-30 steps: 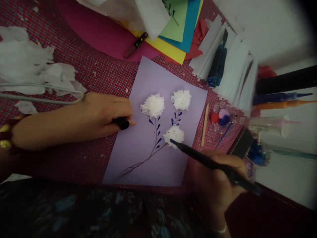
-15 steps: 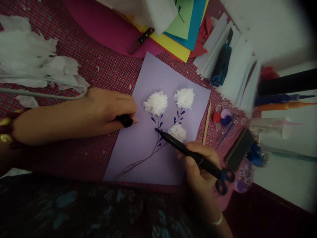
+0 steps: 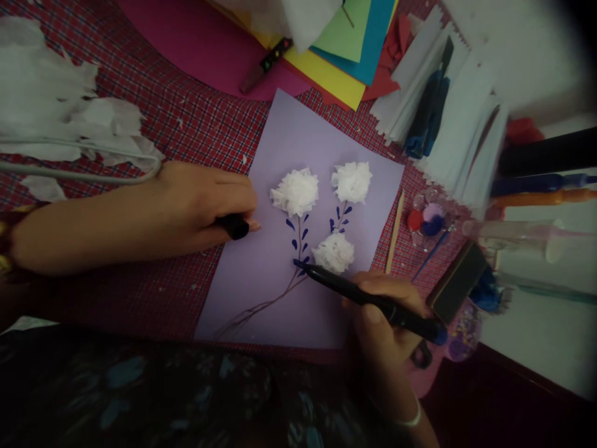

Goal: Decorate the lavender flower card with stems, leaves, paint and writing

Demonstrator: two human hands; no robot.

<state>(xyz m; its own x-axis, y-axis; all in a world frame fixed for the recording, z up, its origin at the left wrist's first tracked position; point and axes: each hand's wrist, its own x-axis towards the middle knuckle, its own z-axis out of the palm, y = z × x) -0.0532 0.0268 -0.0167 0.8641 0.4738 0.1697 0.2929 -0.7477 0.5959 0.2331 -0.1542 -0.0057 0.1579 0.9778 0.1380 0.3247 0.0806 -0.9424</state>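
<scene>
My right hand [image 3: 389, 317] grips a black marker pen [image 3: 336, 283], its tip touching a lilac sheet of paper [image 3: 261, 274] beside a thin drawn stem. Small dark-blue leaf marks [image 3: 295, 244] line that stem. Three white crumpled-paper flowers [image 3: 295, 193] sit on the sheet, two toward the top and one just above the pen. At the sheet's left edge, my left hand [image 3: 209, 205] is closed round a black pen cap [image 3: 234, 226], with its fingertips resting on the paper.
White tissue scraps [image 3: 46, 93] and a grey wire-like loop [image 3: 140, 177] lie left. Coloured paper sheets [image 3: 340, 81] and a dark patterned pen [image 3: 268, 62] are at the back. A wooden stick [image 3: 395, 230], paint pots [image 3: 424, 219] and scissors [image 3: 422, 354] lie right.
The pen tip has moved down along the left stem, and another blue leaf mark now shows where it was. My left hand keeps its place with the cap.
</scene>
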